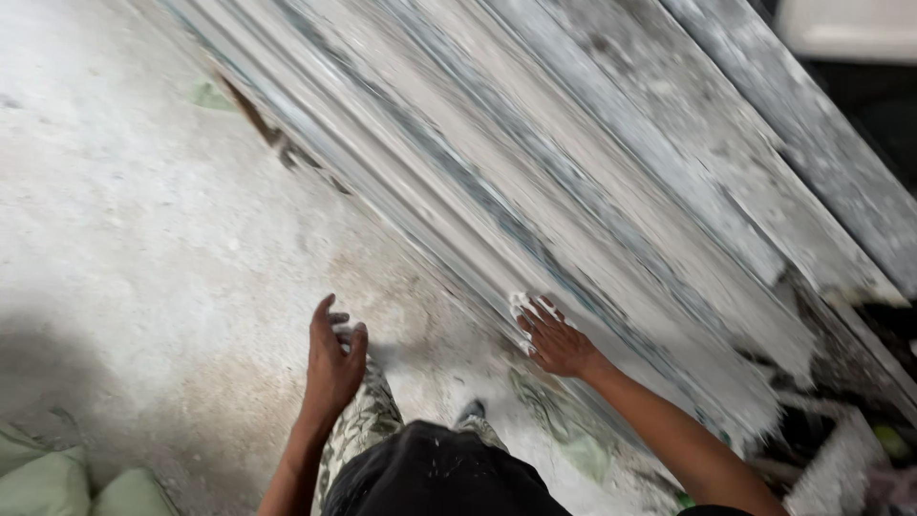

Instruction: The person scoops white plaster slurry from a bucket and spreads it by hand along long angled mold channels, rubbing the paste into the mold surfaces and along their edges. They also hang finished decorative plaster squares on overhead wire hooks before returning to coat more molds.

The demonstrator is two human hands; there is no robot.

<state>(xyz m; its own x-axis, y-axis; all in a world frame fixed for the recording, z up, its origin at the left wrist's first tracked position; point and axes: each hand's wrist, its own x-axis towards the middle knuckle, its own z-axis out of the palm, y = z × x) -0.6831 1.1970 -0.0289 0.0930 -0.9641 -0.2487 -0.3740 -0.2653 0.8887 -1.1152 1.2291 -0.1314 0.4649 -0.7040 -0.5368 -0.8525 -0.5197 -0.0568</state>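
— What does the head view show of the hands?

— The right hand lies flat on the lower edge of a stack of long moulded strips, pale grey-white and smeared, that runs slantwise from the upper left down to the lower right. Its fingers are spread and caked in white paste; the grip is apart, pressing on the strips, not clamped round anything.

— And the left one?

— The left hand hangs in the air over the concrete floor, well apart from the strips. Its fingers curl loosely, white on the tips, and the grip is apart, holding nothing.

— What lies about them?

— Below the hands are the person's patterned trousers and dark shirt. Pale green sacks sit in the lower left corner. The strips are blurred, so I cannot tell their finer profile.
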